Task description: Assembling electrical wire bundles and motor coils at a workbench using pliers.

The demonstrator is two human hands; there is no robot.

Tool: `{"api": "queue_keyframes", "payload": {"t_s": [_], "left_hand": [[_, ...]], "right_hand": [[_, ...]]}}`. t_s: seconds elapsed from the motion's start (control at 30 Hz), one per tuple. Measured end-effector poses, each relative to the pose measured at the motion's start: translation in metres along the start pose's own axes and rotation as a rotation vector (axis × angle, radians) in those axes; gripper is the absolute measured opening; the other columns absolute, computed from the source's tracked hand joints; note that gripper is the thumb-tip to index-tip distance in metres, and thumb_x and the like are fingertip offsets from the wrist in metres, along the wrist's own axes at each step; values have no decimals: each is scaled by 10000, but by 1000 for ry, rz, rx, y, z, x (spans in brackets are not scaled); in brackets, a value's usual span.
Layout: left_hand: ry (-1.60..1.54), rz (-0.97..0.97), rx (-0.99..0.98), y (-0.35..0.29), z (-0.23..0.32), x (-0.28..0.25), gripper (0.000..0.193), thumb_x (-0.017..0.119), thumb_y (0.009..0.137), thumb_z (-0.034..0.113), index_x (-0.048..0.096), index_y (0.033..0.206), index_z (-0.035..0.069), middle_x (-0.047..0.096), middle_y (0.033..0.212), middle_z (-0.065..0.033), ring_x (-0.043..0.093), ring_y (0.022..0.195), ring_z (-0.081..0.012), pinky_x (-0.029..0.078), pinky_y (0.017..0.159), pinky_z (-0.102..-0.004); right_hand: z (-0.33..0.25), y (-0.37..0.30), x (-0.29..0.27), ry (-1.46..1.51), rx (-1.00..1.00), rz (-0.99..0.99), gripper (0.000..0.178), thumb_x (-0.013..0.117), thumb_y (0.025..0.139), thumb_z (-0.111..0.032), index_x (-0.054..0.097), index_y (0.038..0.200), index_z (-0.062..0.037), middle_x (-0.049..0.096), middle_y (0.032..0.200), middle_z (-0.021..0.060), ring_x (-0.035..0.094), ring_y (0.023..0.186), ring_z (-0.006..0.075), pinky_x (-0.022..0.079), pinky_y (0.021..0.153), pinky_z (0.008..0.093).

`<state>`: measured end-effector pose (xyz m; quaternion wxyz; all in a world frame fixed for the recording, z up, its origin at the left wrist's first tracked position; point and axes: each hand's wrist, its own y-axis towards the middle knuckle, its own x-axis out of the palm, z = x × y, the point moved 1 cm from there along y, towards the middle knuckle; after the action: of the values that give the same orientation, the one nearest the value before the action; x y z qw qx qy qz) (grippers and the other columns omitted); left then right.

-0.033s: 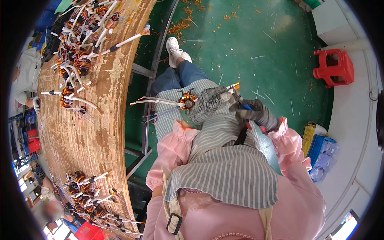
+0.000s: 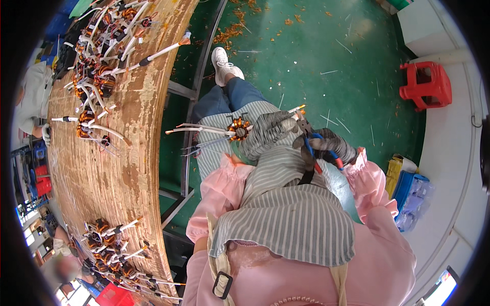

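My left hand (image 2: 266, 135), in a grey knit glove, is closed around the leads of a copper-wound ring coil (image 2: 239, 128) above my lap. White-sleeved and thin grey leads stretch left from the coil. On the hand's other side, a white-sleeved lead end (image 2: 298, 108) with a bare copper tip sticks out up and to the right. Gloved in grey too, my right hand (image 2: 332, 146) grips pliers (image 2: 305, 127) by their blue-and-red handles, which are spread apart. The pliers' jaws are beside my left fingertips and that lead; whether they touch the wire I cannot tell.
A worn wooden table (image 2: 138, 168) on a metal frame stands left, bearing piles of similar coils (image 2: 99, 76). People sit beyond it. A red stool (image 2: 426, 85) and blue bins (image 2: 411, 196) stand right. Wire scraps and leaves litter the green floor (image 2: 306, 61).
My right hand has shifted slightly, and the pliers' handles have spread apart and show more. My left hand and the coil have stayed in place.
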<state>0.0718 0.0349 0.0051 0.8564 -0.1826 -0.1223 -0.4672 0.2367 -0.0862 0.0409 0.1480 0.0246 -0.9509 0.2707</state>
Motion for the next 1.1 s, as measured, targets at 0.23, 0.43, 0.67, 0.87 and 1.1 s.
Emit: {"api": "queue_keyframes", "payload": {"t_s": [0.23, 0.43, 0.67, 0.87, 1.1], "left_hand": [[342, 3, 365, 4, -6, 0, 260, 513, 900, 117, 552, 1126, -7, 618, 930, -106, 586, 859, -163, 467, 719, -270], [135, 36, 266, 7, 4, 8, 233, 517, 896, 152, 574, 1050, -14, 604, 933, -126, 588, 860, -203, 458, 731, -290], [139, 242, 298, 10, -21, 12, 256, 596, 859, 187, 600, 1017, -15, 602, 806, -94, 546, 701, -156, 446, 646, -291], [134, 228, 111, 7, 8, 27, 267, 681, 794, 277, 650, 872, 24, 543, 655, -38, 468, 610, -76, 362, 518, -262], [292, 185, 293, 13, -13, 21, 219, 677, 803, 240, 662, 872, 34, 567, 680, -20, 488, 599, -89, 384, 516, -272]], "right_hand": [[2, 6, 5, -885, -354, 501, 377, 638, 788, -231, 561, 1101, -36, 576, 778, 119, 553, 711, 265, 449, 689, 332], [-16, 11, 1, -1281, -532, 695, 384, 675, 726, -209, 581, 1056, -36, 581, 835, 143, 581, 764, 284, 479, 694, 373], [-3, 14, 10, -872, -418, 600, 361, 689, 741, -202, 582, 1045, -39, 588, 849, 125, 590, 746, 246, 490, 705, 325], [22, 14, 11, -540, -320, 586, 411, 715, 758, -158, 548, 1105, -18, 596, 935, 55, 557, 858, 113, 452, 788, 266], [29, 17, 11, -328, -413, 612, 330, 689, 786, -173, 553, 1054, -36, 583, 900, 23, 540, 860, 111, 448, 784, 267]]}}
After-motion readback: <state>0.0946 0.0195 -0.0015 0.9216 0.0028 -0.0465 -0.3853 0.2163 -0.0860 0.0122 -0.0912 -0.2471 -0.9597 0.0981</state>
